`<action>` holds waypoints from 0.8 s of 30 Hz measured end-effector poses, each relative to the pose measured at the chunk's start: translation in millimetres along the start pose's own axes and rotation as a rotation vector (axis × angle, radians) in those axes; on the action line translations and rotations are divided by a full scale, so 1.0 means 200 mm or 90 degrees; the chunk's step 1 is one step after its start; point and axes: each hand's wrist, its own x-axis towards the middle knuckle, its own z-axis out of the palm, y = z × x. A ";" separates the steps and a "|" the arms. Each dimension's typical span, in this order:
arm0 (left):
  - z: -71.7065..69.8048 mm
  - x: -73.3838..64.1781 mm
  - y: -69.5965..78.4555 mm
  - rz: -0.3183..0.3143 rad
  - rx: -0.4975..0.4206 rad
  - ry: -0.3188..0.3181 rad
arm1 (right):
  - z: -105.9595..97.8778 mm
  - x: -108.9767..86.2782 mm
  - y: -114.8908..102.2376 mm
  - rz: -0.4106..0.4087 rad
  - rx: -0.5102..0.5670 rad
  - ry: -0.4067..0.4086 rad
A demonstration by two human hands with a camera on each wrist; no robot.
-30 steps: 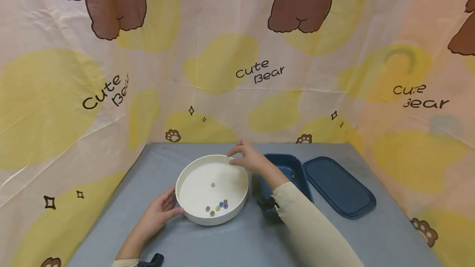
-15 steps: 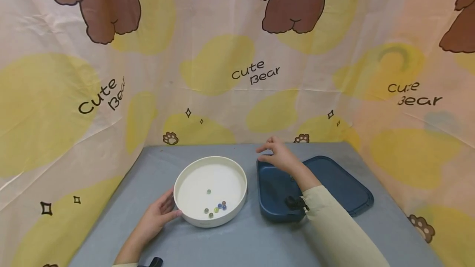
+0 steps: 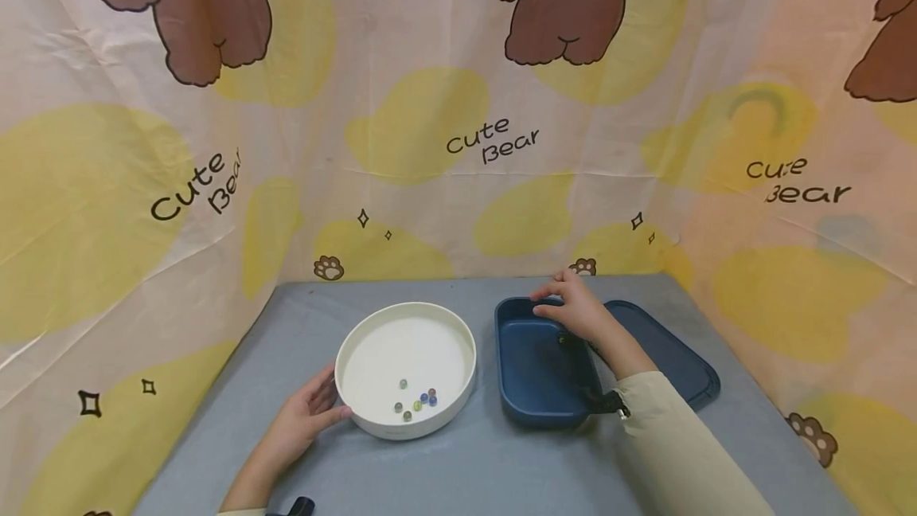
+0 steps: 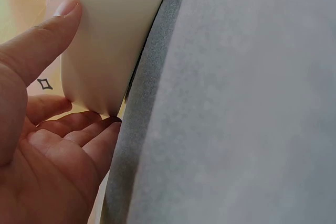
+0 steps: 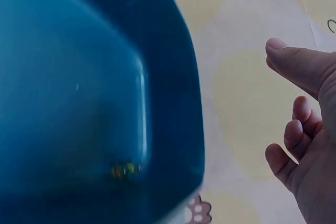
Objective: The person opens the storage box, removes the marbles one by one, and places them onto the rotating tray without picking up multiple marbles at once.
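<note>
A round white dish (image 3: 407, 341) stands on the grey table in the head view. Several glass marbles (image 3: 419, 405) lie in its near half. Beside its left wall, my left hand (image 3: 301, 419) touches it with the thumb near the rim and fingertips against the outer side, as the left wrist view also shows. My right hand (image 3: 579, 310) hovers over the far right of a blue rectangular container (image 3: 510, 388), thumb and fingers apart, holding nothing. Some small yellowish marbles (image 5: 126, 170) sit in a corner of that container in the right wrist view, blurred.
Right of the container lies a blue lid (image 3: 673, 357), partly hidden by my right forearm. A patterned cloth (image 3: 401, 126) hangs behind the grey table (image 3: 444, 468).
My right hand has moved right, from the dish's far rim to above the blue container. In the dish, one pale marble has rolled nearer the others. The left hand stays at the dish.
</note>
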 end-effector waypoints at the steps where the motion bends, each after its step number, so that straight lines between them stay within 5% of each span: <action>1: 0.00 0.00 0.00 0.001 -0.002 -0.001 | -0.01 -0.01 0.01 0.000 -0.004 0.002; 16: 0.01 0.01 -0.01 0.013 -0.002 -0.002 | -0.04 -0.15 0.26 -0.047 -0.067 -0.031; 24: 0.01 0.01 -0.04 0.026 -0.016 0.001 | -0.02 -0.16 0.32 -0.021 -0.089 -0.054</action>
